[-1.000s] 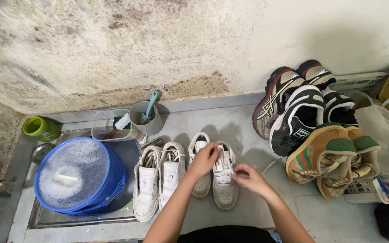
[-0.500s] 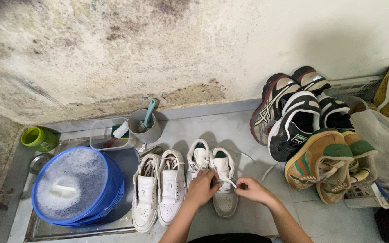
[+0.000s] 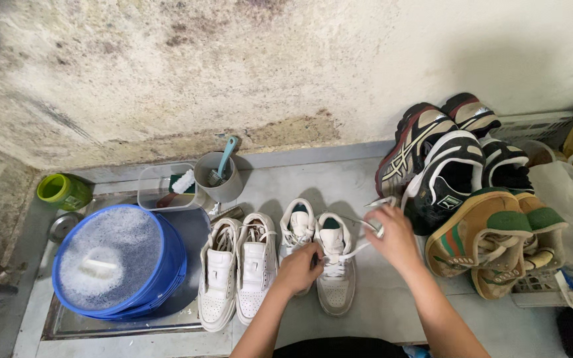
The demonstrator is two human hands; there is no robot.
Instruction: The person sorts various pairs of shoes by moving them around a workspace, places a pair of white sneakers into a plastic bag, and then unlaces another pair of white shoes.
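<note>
While hands (image 3: 346, 255) mid-shelf: rm behind sneaker (image 3: 335, 268).

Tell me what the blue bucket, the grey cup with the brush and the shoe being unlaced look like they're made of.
Blue bucket: likely plastic, smooth with a slight sheen, foamy water inside. Grey cup: probably plastic, matte and evenly coloured. Shoe under the left hand: seems leather or a synthetic, pale with smooth panels; the lace pulled by the right hand looks like flat woven fabric.
</note>
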